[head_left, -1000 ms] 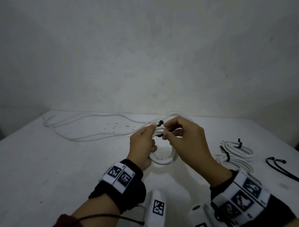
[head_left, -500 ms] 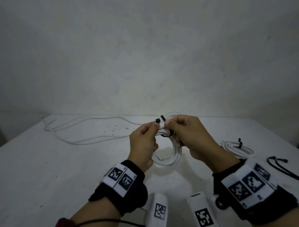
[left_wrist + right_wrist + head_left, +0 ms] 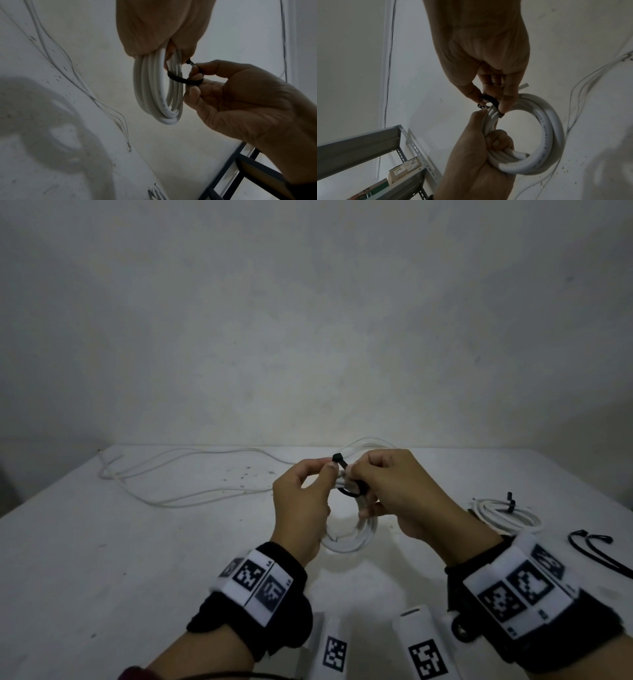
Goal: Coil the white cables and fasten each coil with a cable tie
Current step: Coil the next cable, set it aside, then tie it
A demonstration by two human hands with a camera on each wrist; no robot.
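A white cable coil (image 3: 349, 539) hangs upright above the table, between my hands. My left hand (image 3: 325, 470) grips the coil (image 3: 547, 128) with curled fingers at its top; thumb and forefinger sit by the head of the black cable tie (image 3: 337, 457). The tie (image 3: 185, 79) loops round the coil's strands (image 3: 157, 88). My right hand (image 3: 356, 474) pinches the tie (image 3: 489, 100) close against the strands. Whether the tail has entered the head is hidden by the fingers.
A coil with black ties on it (image 3: 507, 511) lies at the right of the white table (image 3: 102, 559). Loose black cable ties (image 3: 596, 549) lie at the right edge. A long loose white cable (image 3: 191, 474) sprawls across the back left. A metal shelf (image 3: 368, 142) stands beside the table.
Both hands have lifted the coil a little. The right hand has turned and drawn the tie into a loop round the strands. The tie's head now points up between the thumbs.
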